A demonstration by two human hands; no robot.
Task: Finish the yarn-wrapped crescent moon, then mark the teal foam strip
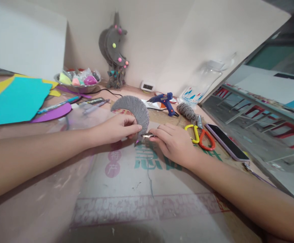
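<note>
A crescent moon [133, 106] wrapped in grey yarn stands tilted above the cardboard, a small purple tip showing at its lower end. My left hand [116, 127] pinches its inner edge between thumb and fingers. My right hand [173, 141] is closed around small thread snips [147, 135], whose metal blades point left and meet the moon's lower end; their handle is hidden in my palm. A loose strand of grey yarn [150, 180] lies on the cardboard just below my hands.
Behind the printed cardboard [106, 209] lie a blue glue gun [164, 101], a grey yarn bundle [187, 112], scissors [200, 136] with yellow and orange handles, and a phone [226, 141]. Coloured sheets [18, 98] and a metal bowl [77, 87] are at left; a finished moon ornament [115, 47] hangs behind.
</note>
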